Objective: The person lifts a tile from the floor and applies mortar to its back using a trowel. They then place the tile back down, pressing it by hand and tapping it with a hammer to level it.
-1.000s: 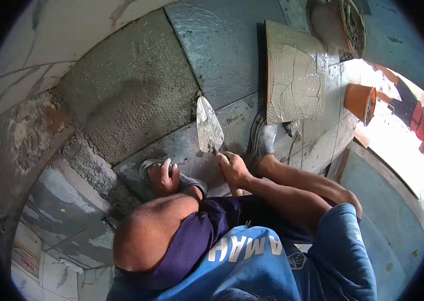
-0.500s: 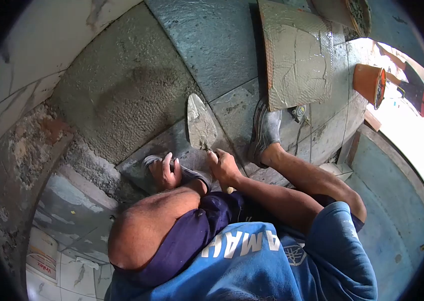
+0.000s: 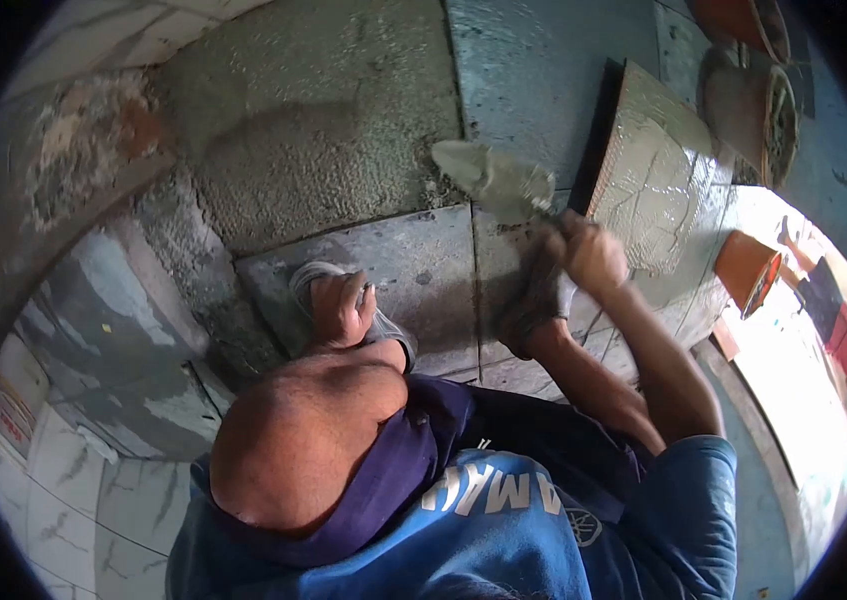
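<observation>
My right hand [image 3: 591,258] is closed around the handle of a trowel [image 3: 498,180], slightly blurred by motion. The trowel's blade, coated with wet mortar, points left over the edge of a grey mortar bed [image 3: 313,150]. My left hand [image 3: 341,312] rests by my left shoe [image 3: 395,335] with its fingers curled together; what it holds, if anything, is too small to name. Right of the trowel lies a tile [image 3: 648,180] with wet mortar spread across its face. Grey laid tiles [image 3: 393,255] border the mortar bed on its near side.
An orange bucket [image 3: 746,272] stands at the right, with a mortar-stained bucket [image 3: 768,120] above it. Another person [image 3: 828,305] is partly visible at the far right. Rough broken masonry [image 3: 93,150] and a ledge [image 3: 128,300] lie to the left.
My right hand has lifted and moved up and right; the trowel blade has swung to point left. The view has shifted, and my left hand stays by the shoe.
</observation>
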A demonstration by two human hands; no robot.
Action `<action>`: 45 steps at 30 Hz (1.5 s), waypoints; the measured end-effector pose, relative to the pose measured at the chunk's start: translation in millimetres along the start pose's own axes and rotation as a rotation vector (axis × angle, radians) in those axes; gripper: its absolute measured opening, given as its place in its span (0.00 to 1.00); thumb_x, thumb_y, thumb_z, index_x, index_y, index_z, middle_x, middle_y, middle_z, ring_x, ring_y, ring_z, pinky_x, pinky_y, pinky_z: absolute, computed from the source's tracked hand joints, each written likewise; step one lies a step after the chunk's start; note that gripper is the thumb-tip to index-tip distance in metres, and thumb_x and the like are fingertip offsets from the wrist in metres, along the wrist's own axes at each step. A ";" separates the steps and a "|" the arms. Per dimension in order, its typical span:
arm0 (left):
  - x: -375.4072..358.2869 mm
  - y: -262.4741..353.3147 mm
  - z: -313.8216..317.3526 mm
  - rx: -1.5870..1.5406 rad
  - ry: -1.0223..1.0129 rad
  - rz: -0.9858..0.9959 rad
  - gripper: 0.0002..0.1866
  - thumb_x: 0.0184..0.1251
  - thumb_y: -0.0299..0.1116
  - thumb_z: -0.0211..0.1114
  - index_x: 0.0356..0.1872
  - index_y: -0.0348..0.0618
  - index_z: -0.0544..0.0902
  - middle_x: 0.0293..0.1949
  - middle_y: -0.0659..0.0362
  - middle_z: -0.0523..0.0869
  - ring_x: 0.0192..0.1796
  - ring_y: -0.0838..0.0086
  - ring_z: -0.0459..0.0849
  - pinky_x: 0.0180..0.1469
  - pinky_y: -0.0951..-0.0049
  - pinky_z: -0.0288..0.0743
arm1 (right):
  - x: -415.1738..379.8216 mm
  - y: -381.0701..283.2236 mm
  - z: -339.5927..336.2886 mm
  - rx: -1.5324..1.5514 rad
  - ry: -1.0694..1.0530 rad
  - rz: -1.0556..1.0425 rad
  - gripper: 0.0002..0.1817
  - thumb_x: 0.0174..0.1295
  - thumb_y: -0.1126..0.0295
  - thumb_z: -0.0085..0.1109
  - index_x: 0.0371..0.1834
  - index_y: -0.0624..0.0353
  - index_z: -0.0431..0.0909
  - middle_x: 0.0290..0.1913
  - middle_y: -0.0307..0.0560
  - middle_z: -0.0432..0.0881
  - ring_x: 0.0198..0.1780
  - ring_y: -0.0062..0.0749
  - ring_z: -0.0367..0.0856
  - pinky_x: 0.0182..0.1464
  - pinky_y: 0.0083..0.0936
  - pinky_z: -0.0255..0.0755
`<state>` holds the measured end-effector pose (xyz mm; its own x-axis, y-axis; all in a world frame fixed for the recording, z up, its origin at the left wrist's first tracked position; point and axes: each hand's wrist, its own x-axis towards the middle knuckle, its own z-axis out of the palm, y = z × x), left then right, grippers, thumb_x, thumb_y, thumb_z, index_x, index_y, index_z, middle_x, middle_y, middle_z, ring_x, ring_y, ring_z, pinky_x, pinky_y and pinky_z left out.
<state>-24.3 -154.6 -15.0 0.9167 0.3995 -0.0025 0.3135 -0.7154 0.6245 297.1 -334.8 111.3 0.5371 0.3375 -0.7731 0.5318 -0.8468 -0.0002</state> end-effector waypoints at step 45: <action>-14.2 4.3 -0.6 0.074 -0.006 -0.103 0.15 0.61 0.35 0.67 0.48 0.43 0.81 0.42 0.51 0.84 0.45 0.53 0.81 0.49 0.51 0.69 | -55.8 103.2 -131.1 0.693 -0.098 -0.047 0.09 0.61 0.71 0.55 0.43 0.59 0.70 0.31 0.38 0.74 0.33 0.23 0.76 0.36 0.24 0.73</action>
<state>-36.2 -163.0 -11.7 0.8803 0.4695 -0.0685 0.4231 -0.7112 0.5615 407.9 -387.1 237.5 0.4448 0.3692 -0.8160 -0.0049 -0.9101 -0.4144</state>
